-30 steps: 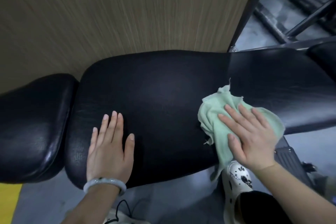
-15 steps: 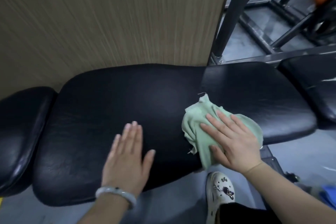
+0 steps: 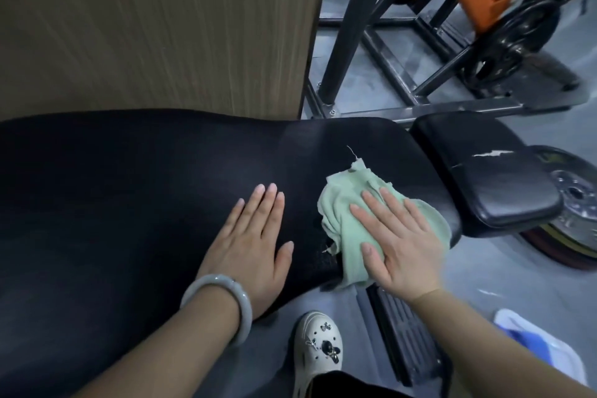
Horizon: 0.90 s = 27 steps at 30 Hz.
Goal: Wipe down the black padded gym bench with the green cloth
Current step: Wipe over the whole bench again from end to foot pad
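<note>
The person is working rightward along the black padded bench (image 3: 135, 191); over the last second the right hand (image 3: 399, 244) has been carrying the green cloth (image 3: 342, 203) from the middle of the long pad toward its right end, and the cloth is now lying bunched at that end, just beside the gap before the smaller seat pad (image 3: 484, 174); its near corner is hanging over the front edge of the surface. The right hand is lying flat on the cloth, fingers straight and spread, pressing rather than gripping; the left hand (image 3: 250, 241) has followed along, and is resting open and flat on the bare pad just beside the cloth, holding nothing. The wipe seems to be nearing the end of the long pad; the cracked seat pad is probably still to be done, though the blur is making any sheen hard to judge.
</note>
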Available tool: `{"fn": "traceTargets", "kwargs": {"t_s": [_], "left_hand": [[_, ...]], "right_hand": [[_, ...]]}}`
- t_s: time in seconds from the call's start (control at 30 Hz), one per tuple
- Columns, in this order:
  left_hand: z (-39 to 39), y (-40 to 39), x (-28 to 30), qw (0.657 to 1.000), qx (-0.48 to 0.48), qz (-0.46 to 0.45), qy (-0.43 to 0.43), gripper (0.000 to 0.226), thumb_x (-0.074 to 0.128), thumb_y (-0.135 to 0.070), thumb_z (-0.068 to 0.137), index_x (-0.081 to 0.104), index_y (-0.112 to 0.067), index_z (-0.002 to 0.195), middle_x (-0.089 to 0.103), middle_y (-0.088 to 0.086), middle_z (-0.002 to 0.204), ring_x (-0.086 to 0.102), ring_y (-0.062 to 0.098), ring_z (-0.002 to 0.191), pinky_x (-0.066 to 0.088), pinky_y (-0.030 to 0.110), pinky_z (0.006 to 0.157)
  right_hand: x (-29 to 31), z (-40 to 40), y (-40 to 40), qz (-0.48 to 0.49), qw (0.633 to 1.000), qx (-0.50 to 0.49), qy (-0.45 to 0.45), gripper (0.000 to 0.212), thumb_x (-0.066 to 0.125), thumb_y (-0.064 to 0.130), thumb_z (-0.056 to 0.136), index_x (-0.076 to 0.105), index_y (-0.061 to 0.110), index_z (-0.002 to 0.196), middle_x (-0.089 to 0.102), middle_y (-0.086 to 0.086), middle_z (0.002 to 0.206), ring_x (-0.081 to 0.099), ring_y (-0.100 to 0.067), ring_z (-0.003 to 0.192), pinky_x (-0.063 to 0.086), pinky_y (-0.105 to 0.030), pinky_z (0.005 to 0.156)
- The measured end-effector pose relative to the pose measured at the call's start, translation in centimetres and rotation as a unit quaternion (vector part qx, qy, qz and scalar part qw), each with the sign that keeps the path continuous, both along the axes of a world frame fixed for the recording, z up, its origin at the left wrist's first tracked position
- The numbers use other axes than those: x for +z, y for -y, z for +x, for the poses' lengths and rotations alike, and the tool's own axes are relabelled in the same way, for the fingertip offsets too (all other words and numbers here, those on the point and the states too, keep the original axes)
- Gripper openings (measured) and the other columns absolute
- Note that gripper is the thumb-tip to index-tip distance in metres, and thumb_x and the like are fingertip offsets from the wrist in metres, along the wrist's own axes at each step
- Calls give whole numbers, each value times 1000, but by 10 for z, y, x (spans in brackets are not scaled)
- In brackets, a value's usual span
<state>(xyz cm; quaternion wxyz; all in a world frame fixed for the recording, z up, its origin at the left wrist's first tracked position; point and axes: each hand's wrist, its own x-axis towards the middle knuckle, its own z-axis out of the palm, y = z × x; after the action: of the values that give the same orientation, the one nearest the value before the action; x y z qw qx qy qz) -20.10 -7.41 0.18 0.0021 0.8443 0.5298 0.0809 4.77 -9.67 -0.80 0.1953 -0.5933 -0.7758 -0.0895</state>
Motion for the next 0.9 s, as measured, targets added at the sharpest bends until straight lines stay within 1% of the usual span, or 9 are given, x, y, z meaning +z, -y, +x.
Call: {"fn": "traceTargets", "kwargs": {"t_s": [0.13,0.2,0.3,0.37,0.53,0.67,0.73,0.8,0.9], "left_hand": [[-2,0,-2,1000,-5,6,-1,63,31,-38,93,42,1,142,40,13,150,34,26,141,19,39,110],[-2,-1,-2,1000,-8,7,-5,63,31,-38,94,42,1,143,40,12,151,33,25,141,20,40,110],[-3,0,-3,1000,-11,9,-8,63,31,-38,94,41,0,143,38,11,151,30,23,143,18,38,111],[-4,0,-3,1000,-13,10,-7,63,32,-38,94,39,0,144,37,11,152,25,20,143,15,37,113],[-4,-2,-2,1000,-18,11,-4,63,32,-38,94,37,-1,144,35,11,153,22,18,144,13,36,114],[-6,-2,-6,1000,-27,13,-3,62,28,-40,97,36,-2,145,34,10,154,21,19,145,12,36,115],[-7,-3,-7,1000,-28,7,-7,62,20,-42,100,37,-1,145,34,10,154,20,19,146,11,36,116],[-8,-4,-8,1000,-26,-1,-7,64,14,-43,102,37,-2,145,33,9,154,18,19,147,9,35,117],[-6,-4,-8,999,-32,-2,-3,65,13,-44,102,37,-1,144,34,10,153,16,18,147,7,33,118]], "right_hand": [[-4,-26,4,15,996,-75,-36,55,19,41,101,62,23,130,54,-1,140,43,-24,136,34,-47,108],[-5,-27,3,22,999,-41,-25,53,21,41,101,60,23,132,53,-1,141,42,-26,137,34,-48,108],[-6,-4,0,31,998,51,20,49,25,43,101,53,25,137,51,-2,143,42,-27,137,35,-49,108],[-6,19,-3,34,997,62,29,49,25,46,100,49,25,137,50,-2,143,42,-27,137,35,-51,108],[-2,56,-7,4,1000,22,5,51,24,48,100,51,25,137,51,-3,143,42,-29,137,34,-54,107],[3,28,-3,-49,991,-117,-52,59,16,54,100,57,30,134,48,2,145,35,-28,141,25,-54,111],[3,9,-2,-66,986,-148,-49,61,14,56,99,56,32,136,45,2,148,31,-28,143,21,-54,111],[3,5,-2,-79,990,-112,-25,60,15,58,99,53,33,138,43,2,150,30,-28,144,23,-56,110],[5,26,-7,-79,996,-29,5,54,28,58,95,50,35,139,43,3,150,30,-25,144,26,-55,110]]}}
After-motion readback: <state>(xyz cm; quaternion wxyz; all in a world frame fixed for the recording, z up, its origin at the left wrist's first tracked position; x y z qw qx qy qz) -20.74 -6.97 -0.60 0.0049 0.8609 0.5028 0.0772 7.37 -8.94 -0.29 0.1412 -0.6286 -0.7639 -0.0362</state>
